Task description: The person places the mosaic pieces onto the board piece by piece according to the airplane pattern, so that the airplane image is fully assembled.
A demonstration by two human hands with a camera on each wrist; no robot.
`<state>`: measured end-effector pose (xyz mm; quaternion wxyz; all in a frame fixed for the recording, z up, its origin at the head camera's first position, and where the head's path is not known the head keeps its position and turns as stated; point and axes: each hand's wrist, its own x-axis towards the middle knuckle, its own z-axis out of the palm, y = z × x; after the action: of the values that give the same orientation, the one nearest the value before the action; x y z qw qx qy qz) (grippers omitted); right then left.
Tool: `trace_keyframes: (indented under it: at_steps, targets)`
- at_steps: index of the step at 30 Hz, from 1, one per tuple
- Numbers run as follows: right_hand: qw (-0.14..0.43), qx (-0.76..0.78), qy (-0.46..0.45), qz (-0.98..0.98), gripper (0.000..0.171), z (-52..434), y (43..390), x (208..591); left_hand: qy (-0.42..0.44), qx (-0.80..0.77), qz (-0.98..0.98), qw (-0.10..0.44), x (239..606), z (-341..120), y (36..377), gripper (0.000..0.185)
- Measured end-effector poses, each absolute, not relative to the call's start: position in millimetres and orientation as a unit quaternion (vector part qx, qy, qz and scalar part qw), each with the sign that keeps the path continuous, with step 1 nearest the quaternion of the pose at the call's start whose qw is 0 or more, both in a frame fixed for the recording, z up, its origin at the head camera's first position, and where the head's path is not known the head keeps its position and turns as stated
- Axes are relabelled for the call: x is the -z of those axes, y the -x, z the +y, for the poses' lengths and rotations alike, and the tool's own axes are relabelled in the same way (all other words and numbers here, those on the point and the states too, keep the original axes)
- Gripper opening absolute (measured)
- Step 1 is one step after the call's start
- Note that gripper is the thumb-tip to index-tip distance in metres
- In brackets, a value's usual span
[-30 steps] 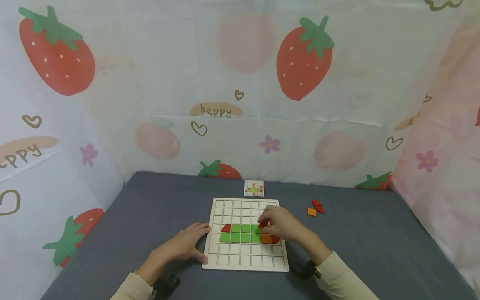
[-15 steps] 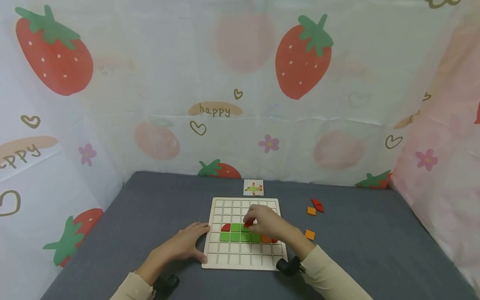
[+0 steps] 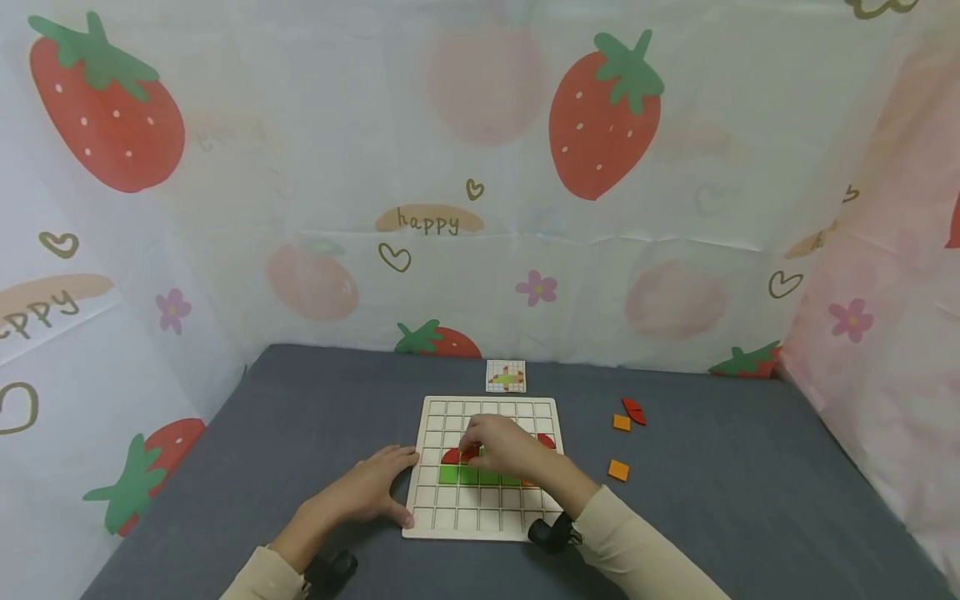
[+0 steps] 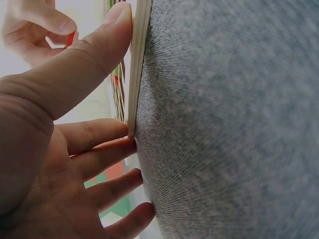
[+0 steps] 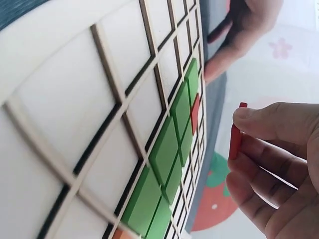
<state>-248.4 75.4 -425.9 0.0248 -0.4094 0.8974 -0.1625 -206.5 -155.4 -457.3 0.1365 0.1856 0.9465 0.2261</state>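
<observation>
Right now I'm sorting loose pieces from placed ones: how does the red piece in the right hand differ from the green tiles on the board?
The red piece is pinched in the right hand's fingers, above the board; the green tiles lie flat in the grid. The red piece is single; the green tiles form a row. Both are flat coloured pieces.

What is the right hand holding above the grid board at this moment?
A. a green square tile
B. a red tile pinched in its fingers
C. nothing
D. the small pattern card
B: in the right wrist view the right hand pinches a thin red tile between thumb and fingers, just clear of the grid board and its green tiles.
</observation>
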Motion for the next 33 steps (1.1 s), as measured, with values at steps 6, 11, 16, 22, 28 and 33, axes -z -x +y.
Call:
trace_keyframes:
  at_steps: [6,11,16,22,28,33]
  targets:
    - [0.013,0.140,0.421,0.896,0.014,61,249,427,-0.186,-0.227,0.946,0.137,457,-156,207,0.090]
    - [0.004,0.126,0.442,0.888,0.013,50,249,429,-0.189,-0.225,0.947,0.131,459,-157,207,0.089]
    - [0.015,0.121,0.445,0.887,0.014,40,249,435,-0.187,-0.231,0.945,0.137,458,-157,207,0.089]
    - [0.038,0.121,0.435,0.891,0.015,32,248,438,-0.192,-0.239,0.942,0.140,457,-159,207,0.088]
    - [0.051,0.113,0.430,0.894,0.016,25,245,438,-0.202,-0.236,0.941,0.135,458,-160,207,0.089]
    - [0.050,0.104,0.433,0.894,0.018,20,244,441,-0.201,-0.244,0.938,0.142,459,-161,207,0.090]
